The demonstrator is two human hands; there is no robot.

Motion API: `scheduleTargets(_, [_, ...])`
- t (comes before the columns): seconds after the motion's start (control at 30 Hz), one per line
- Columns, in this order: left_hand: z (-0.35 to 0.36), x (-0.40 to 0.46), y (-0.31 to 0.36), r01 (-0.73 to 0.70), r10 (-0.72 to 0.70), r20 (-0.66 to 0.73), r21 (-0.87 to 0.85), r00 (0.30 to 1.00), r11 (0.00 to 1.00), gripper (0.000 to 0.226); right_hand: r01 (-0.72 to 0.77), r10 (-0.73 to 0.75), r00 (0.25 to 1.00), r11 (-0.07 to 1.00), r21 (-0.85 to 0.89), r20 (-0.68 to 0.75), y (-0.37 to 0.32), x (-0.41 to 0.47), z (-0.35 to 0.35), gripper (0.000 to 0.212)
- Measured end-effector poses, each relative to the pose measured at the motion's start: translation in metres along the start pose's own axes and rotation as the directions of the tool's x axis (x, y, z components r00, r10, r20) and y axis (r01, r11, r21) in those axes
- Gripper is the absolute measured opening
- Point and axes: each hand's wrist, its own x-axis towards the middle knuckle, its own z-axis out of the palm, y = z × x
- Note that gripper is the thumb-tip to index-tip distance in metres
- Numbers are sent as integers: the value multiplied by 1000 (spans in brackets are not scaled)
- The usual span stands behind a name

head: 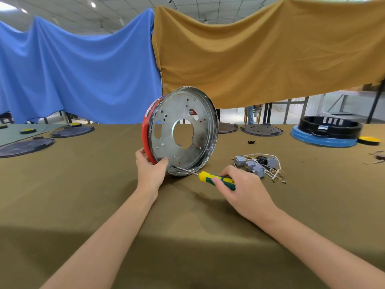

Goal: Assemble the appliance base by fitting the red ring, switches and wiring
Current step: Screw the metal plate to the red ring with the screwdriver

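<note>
1. Head view: a round metal base (183, 132) stood on edge on the olive-brown table (83, 184), its flat punched face turned toward the camera, with a large cut-out in the middle and many small holes through which red showed.
2. A red ring (145, 132) sat around the base's left rim; clear film wrapped the shiny outer lip.
3. The left hand (149, 165) gripped the lower left rim — thumb curled onto the metal face, fingers behind the ring.
4. The right hand (241, 188) was closed around the yellow-and-green handle of a screwdriver (216, 179); its thin steel shaft ran left, the tip meeting the base near its lower edge, just beside the left thumb.
5. Just right of the base lay a loose heap of grey boxy switches (253, 164) with one black part, tangled in white wires (270, 174) ending in small brass terminals.
6. Far right, a black round housing (331, 127) rested in a blue ring-shaped tray (320, 140) — dark flat discs (261, 129) lay further back.
7. Blue and mustard cloths hung behind.
</note>
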Motion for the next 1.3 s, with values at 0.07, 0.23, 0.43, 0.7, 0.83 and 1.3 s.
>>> scheduleTargets(0.07, [0, 0, 1, 25, -25, -5, -26, 1000, 999, 53, 5, -5, 1000, 1000, 29, 11, -1, 1, -1, 26])
scheduleTargets(0.23, [-2, -1, 3, 64, -66, -49, -34, 997, 997, 53, 68, -73, 992, 996, 59, 100, -5, 0, -2, 19])
scheduleTargets(0.43, [-2, -2, 2, -26, 28, -34, 52, 999, 998, 53, 52, -56, 994, 997, 52, 91, 0, -2, 0, 21])
scheduleTargets(0.7, [-1, -2, 2, -57, 57, 4, 46, 998, 997, 53, -11, 5, 992, 999, 51, 122, 4, -1, 3, 22])
scheduleTargets(0.83, [-1, -3, 2, -73, 72, 12, 47, 997, 996, 52, -39, 30, 989, 998, 56, 147, 5, 0, 3, 23])
scheduleTargets(1.3, [0, -2, 2, 24, -24, 23, -2, 999, 1000, 54, 45, -50, 993, 998, 52, 110, 5, 0, 5, 21])
